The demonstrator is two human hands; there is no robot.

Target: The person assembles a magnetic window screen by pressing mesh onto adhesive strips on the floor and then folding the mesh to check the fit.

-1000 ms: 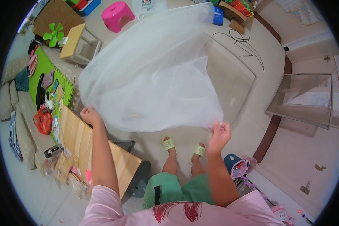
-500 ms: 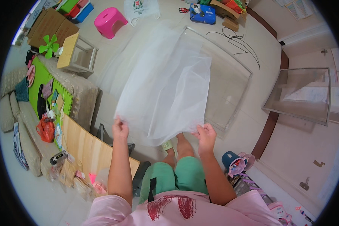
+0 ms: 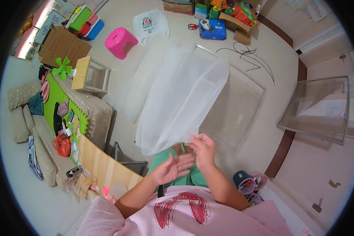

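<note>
Tile floor (image 3: 259,138): grey screen frame (image 3: 264,91) down at 2 o'clock. White mesh sheet (image 3: 181,98) mid-view, hiding frame's 9-o'clock side; opened out, not flat yet. Right hand's (image 3: 204,150) grip pinches its 5-o'clock edge; left hand (image 3: 173,168) spread, empty. Fastening: can't tell.

R hand (image 3: 203,152) pinches white mesh sheet (image 3: 177,102) at near R corner; L hand (image 3: 172,169) open just beside, blurred, so can't tell if touching. Sheet hides L side of grey-framed panel (image 3: 236,104) on floor (image 3: 279,106); black wire (image 3: 259,56) just past panel's far edge.
</note>
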